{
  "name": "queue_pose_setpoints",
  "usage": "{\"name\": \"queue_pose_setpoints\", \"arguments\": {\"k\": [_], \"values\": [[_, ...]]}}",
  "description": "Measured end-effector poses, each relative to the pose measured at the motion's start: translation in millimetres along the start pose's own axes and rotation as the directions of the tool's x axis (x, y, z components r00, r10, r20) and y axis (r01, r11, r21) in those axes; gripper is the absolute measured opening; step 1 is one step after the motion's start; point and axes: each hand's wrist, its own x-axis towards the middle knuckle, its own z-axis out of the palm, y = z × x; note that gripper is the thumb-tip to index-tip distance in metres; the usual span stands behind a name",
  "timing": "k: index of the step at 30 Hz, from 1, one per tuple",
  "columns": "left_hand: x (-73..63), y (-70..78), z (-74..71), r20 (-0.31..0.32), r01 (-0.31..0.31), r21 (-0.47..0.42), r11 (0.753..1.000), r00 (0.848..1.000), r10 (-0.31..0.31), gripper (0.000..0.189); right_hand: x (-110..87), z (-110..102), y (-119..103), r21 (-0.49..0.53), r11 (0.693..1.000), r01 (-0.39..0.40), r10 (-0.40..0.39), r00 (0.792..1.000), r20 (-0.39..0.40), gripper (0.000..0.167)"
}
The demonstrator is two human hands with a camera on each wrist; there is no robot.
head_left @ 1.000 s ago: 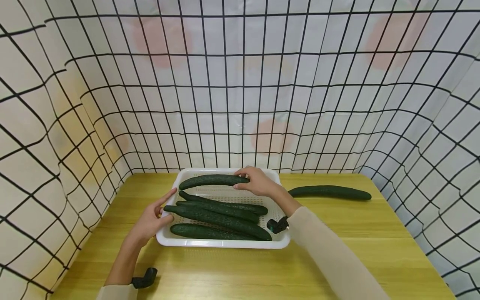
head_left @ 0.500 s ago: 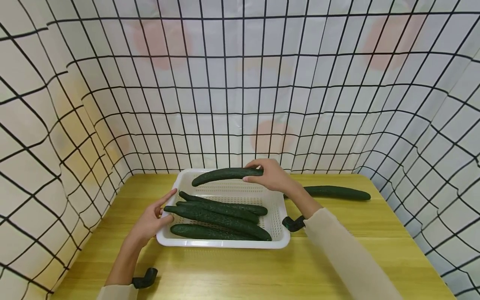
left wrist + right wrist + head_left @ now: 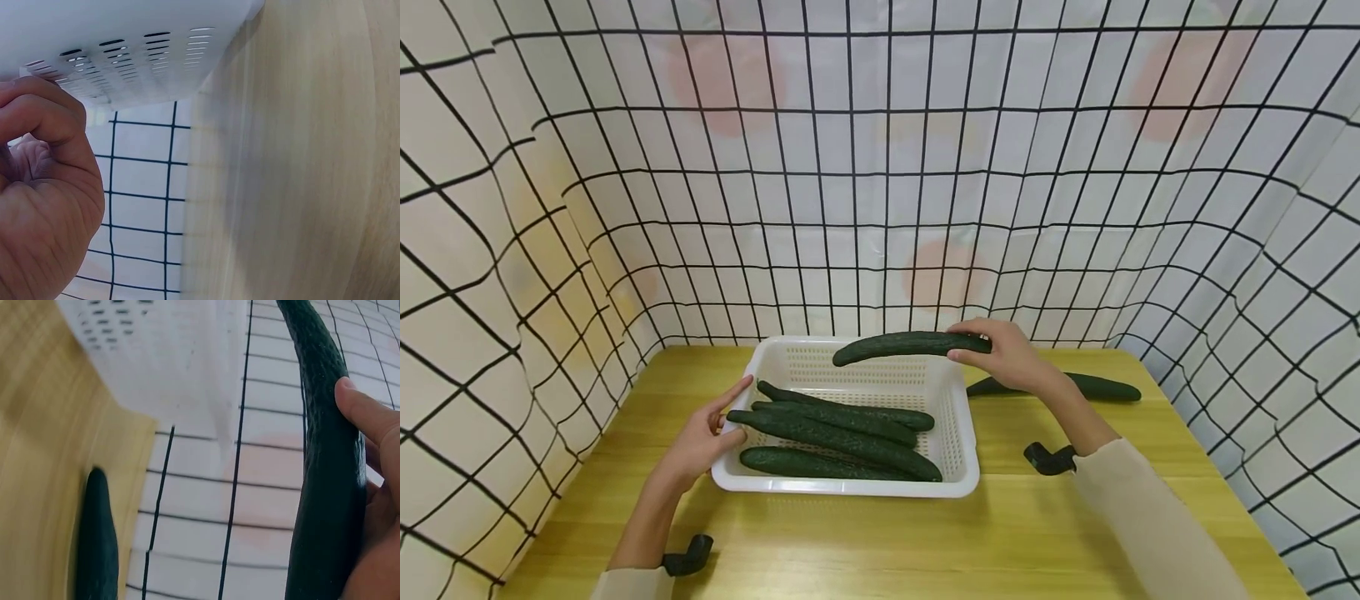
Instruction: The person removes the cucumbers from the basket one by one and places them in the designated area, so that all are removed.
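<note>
My right hand (image 3: 1003, 357) holds a long, slightly curved green cucumber (image 3: 898, 344) by one end, raised above the far right part of a white plastic basket (image 3: 842, 487). In the right wrist view the thumb presses along the side of this cucumber (image 3: 331, 469), with the other fingers behind it. At the basket's left end, my left hand (image 3: 700, 442) grips the rim. The left wrist view has its curled fingers against the slotted wall (image 3: 144, 50). Several cucumbers (image 3: 842, 437) lie side by side in the near half of the basket.
Another cucumber (image 3: 1105, 387) lies on the wooden table (image 3: 850, 542) to the right of the basket, partly hidden behind my right wrist. Black wire grid (image 3: 887, 175) over pale sheeting encloses the table at the back and both sides.
My right hand has lifted the cucumber from the far side of the basket and carried it up and to the right. The left hand stays on the rim.
</note>
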Motion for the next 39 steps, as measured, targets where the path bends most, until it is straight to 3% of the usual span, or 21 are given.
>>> {"name": "queue_pose_setpoints", "arguments": {"k": [21, 32, 39], "values": [[0.0, 1.3, -1.0, 0.011, 0.001, -0.015, 1.0, 1.0, -0.001, 0.086, -69.9, -37, 60, -0.023, 0.997, -0.078, 0.077, 0.996, -0.041, 0.05], [0.1, 0.0, -1.7, 0.012, 0.003, -0.032, 0.999, 1.0, -0.002, 0.087, -103.5, -57, 84, -0.145, 0.984, -0.105, 0.093, 0.992, -0.084, 0.048], [0.3, 1.3, -1.3, 0.02, -0.001, -0.039, 0.999, 1.0, 0.002, 0.087, -125.7, -67, 102, -0.068, 0.987, -0.146, 0.14, 0.987, -0.077, 0.048]]}}
